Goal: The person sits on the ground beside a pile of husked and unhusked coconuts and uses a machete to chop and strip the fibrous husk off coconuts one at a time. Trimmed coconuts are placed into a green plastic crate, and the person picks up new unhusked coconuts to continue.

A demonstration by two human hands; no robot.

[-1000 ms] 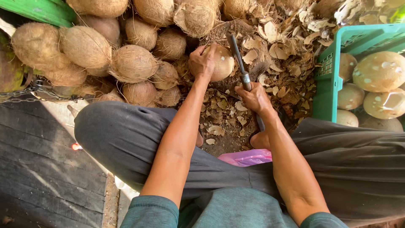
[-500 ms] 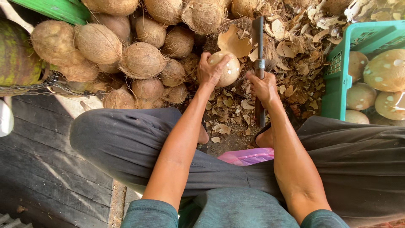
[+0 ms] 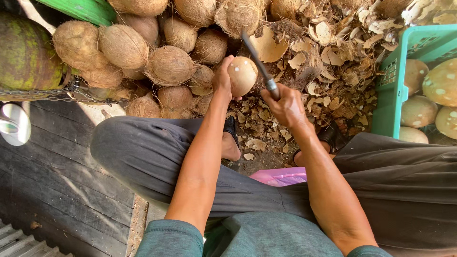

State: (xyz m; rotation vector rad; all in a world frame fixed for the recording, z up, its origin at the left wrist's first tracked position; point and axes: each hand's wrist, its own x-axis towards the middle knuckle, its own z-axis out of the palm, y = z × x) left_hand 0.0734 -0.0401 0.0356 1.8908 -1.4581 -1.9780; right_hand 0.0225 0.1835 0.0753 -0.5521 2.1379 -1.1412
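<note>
- Torso, nearest the camera: teal shirt sleeves at the bottom edge; dark grey trousers (image 3: 157, 157) cover both raised knees of the seated person.
- Pink plastic sheet (image 3: 282, 176) lies between the legs, just below the bare feet in dark sandals (image 3: 231, 128).
- Floor: dark wooden planks (image 3: 52, 190) on the left; dry husk chips (image 3: 257, 128) litter the ground around the feet.
- Right hand (image 3: 287, 105): closed around the handle of a knife (image 3: 261, 64). The blade points up and to the left, its upper part lying across the right side of the peeled coconut.
- Left hand (image 3: 223, 78): fingers wrapped on the left side of the peeled coconut (image 3: 242, 75), gripping it. This smooth tan coconut is held above the husk chips, in front of the pile.
- Green crate (image 3: 391, 90), right side: holds several peeled pale coconuts (image 3: 440, 83).
- Husked brown coconuts (image 3: 169, 64), far side: heaped behind the hands, from the left across the centre.
- Green unhusked coconut (image 3: 24, 54), far left, with a chain (image 3: 62, 93) below it.
- Husk scraps (image 3: 342, 47), far right: piled deep beside the crate.
</note>
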